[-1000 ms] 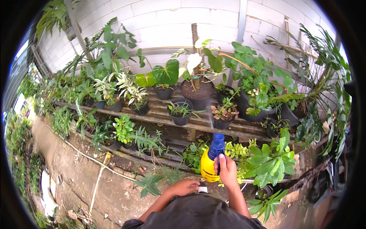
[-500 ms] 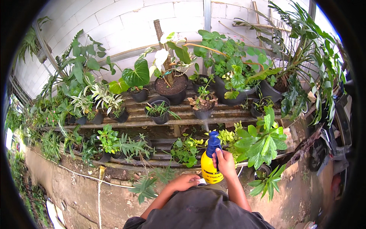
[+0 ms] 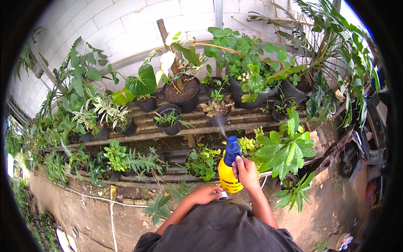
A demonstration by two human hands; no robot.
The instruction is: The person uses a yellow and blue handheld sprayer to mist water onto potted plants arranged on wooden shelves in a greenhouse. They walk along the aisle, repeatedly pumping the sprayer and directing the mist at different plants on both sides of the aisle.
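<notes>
My right hand [image 3: 247,173] is wrapped round the handle of a yellow spray bottle [image 3: 229,178] with a blue pump head. The bottle is held up in front of my body, nozzle toward the shelf. Fine mist leaves the nozzle toward a small potted plant [image 3: 218,110] with green and brownish leaves in a dark pot. Close to my waist, my left hand [image 3: 205,194] has its fingers bent together beside a small white thing [image 3: 223,195] near the bottle's base. What those fingers hold, if anything, is hidden.
Potted plants line an upper ribbed shelf [image 3: 145,126] and a lower tier, against a white block wall [image 3: 113,25]. A large pot with a stake [image 3: 184,98] stands at the back. A broad-leaved plant [image 3: 286,150] reaches out beside my right arm. Below lies bare ground [image 3: 90,214].
The spray bottle has shifted slightly up and left with my right hand, and its mist now reaches the small brownish-leaved plant. The view has shifted a little. My left hand stays by my waist.
</notes>
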